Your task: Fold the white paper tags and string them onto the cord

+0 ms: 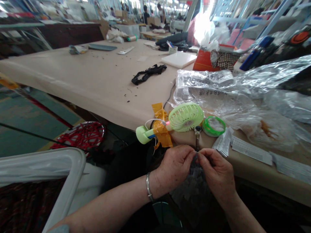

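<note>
At the table's front edge my left hand (173,166) and my right hand (218,173) meet, thumbs and forefingers pinched together. Something small and pale shows between the fingertips, too small to name. A bangle (148,187) circles my left wrist. Just beyond the hands, a metal post with a black knob (197,131) stands at the edge. A light green handheld fan (186,117) is fastened there with orange-brown tape (162,129). Right of it sits a green ring-shaped container (213,126) with whitish contents. Below the hands lies a dim heap of greyish pieces (191,187).
Printed label strips (251,150) and crumpled clear plastic bags (218,87) cover the table's right side. A twisted black cloth strip (148,74) lies farther back on the table (102,84). At lower left stands a white bin (77,168) of dark red material, near a basket of red strips (84,137).
</note>
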The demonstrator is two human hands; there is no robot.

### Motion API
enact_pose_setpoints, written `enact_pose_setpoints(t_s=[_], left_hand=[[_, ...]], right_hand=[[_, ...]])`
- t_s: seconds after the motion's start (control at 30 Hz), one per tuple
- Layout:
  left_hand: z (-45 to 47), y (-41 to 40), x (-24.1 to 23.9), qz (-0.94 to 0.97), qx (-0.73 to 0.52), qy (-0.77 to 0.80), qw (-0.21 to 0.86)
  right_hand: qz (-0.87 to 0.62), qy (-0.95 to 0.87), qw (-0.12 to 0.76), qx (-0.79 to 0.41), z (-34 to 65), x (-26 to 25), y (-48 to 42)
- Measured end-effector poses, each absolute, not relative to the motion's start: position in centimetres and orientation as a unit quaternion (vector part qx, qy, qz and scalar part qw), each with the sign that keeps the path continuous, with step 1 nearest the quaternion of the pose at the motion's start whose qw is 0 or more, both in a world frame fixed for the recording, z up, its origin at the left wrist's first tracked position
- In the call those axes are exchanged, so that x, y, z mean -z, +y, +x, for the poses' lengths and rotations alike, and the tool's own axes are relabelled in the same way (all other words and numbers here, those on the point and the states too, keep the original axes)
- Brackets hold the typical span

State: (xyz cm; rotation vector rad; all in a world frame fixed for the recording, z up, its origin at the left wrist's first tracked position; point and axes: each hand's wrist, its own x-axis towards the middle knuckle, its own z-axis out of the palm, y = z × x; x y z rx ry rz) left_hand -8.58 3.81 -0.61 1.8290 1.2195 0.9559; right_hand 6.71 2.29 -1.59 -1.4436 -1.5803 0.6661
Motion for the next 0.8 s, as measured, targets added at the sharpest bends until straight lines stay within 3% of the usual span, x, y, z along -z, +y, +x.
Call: enact_pose_setpoints(t_s=[0.5,0.8], left_hand=[[-8.5,4.0,0.4,0.705,-0.373,0.477,0.369],[-8.9,1.9,0.3,0.593,-0.378,0.456,0.546]], right_hand=[[-0.570,-0.631,0.451,-0.272,6.6,1.4,2.3],[-0.552,-0.648,0.427,-0.304,7.5,1.7,-0.9]])
